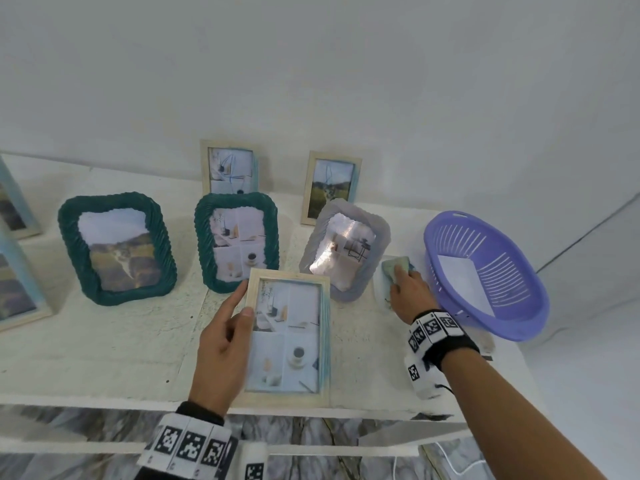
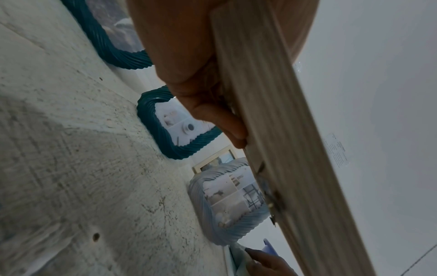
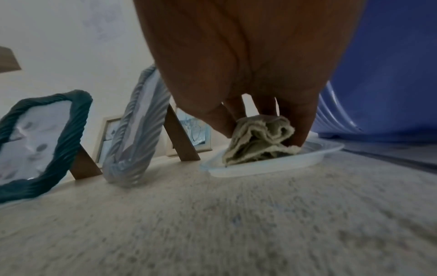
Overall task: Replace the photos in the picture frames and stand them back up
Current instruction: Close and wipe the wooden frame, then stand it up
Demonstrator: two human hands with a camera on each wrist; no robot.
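My left hand (image 1: 227, 336) grips the left edge of a pale wooden frame (image 1: 291, 337), thumb on its front, holding it above the front of the white table (image 1: 104, 348); its edge (image 2: 272, 130) shows in the left wrist view. It holds a four-panel photo. My right hand (image 1: 408, 292) pinches a folded greenish cloth (image 1: 398, 266) lying in a clear shallow tray (image 3: 272, 166); fingers (image 3: 298, 134) curl round the cloth (image 3: 260, 142). Two teal twisted frames (image 1: 117, 247) (image 1: 237, 240) and a grey-lilac one (image 1: 346, 247) stand behind.
Two small wooden frames (image 1: 232, 168) (image 1: 330, 187) stand at the wall. A purple slotted basket (image 1: 485, 271) holding a white sheet sits right of my right hand. More pale frames (image 1: 17, 271) stand at the far left edge.
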